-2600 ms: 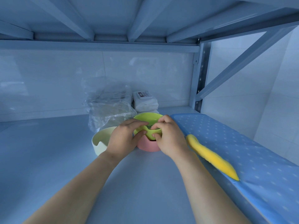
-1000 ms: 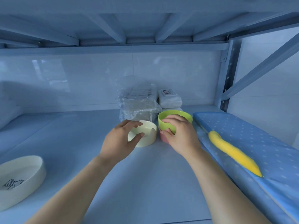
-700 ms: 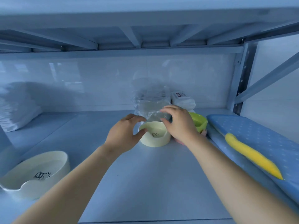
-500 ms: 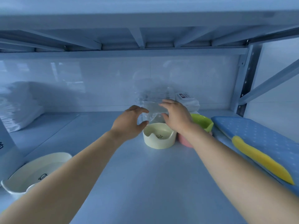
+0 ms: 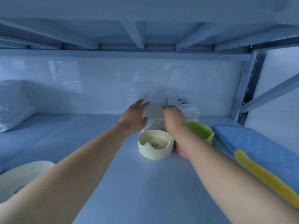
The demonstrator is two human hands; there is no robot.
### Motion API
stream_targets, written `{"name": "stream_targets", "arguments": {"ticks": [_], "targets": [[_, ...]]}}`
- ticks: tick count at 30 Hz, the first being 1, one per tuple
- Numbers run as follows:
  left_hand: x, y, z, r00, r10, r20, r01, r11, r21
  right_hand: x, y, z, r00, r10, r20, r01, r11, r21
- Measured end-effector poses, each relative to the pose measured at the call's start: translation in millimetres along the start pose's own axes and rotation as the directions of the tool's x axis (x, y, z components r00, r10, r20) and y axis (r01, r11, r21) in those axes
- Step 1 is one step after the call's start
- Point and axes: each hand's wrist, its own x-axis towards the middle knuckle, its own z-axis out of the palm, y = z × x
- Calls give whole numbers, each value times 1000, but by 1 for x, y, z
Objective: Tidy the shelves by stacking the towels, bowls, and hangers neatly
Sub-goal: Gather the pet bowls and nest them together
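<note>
A small cream bowl [image 5: 155, 143] with a paw print stands mid-shelf. Just right of it a green bowl [image 5: 199, 130] sits nested in a pink bowl [image 5: 182, 151]. Behind them lies a clear plastic bag [image 5: 155, 113] of folded white items. My left hand [image 5: 134, 117] reaches past the cream bowl to the bag's left side, fingers spread. My right hand [image 5: 174, 118] rests on the bag's right part, fingers curled onto the plastic; a firm grip is not evident. A larger cream bowl [image 5: 19, 177] sits at the lower left.
A white wrapped packet [image 5: 187, 107] lies at the back beside the bag. A blue dotted pad [image 5: 258, 152] with a yellow handle [image 5: 265, 178] fills the right side. White folded towels [image 5: 13, 107] are stacked at far left. The shelf above hangs low.
Both hands left the bowls and moved back to the plastic bag behind them. The green bowl stayed nested in the pink one, and the view shifted left and closer.
</note>
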Motion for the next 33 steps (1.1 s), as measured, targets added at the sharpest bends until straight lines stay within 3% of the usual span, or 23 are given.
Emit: {"name": "stream_targets", "arguments": {"ticks": [3,11,15,18,23,26,33], "targets": [[4,8,18,994,-42,100,40,999,22,4,2,-2,998,26,50,-26,1000,-6],[5,14,30,999,-7,53,5,1000,30,6,10,-4,998,30,56,-29,999,-24],[-5,6,20,997,18,77,-14,999,-49,0,13,-8,998,-28,62,27,1000,7],[-22,-4,1,999,18,39,-16,998,-61,-17,6,-16,992,-123,-25,125,985,116],[-69,-26,-42,1000,16,-22,-18,994,-111,-59,-34,-20,966,-116,-231,218,844,490],[-103,-41,-70,1000,9,-29,-13,989,-144,-79,-71,-23,970,-155,-185,239,739,630],[-203,-111,-114,997,-73,30,77,983,-167,-115,-177,-26,918,-385,-98,329,597,732]]}}
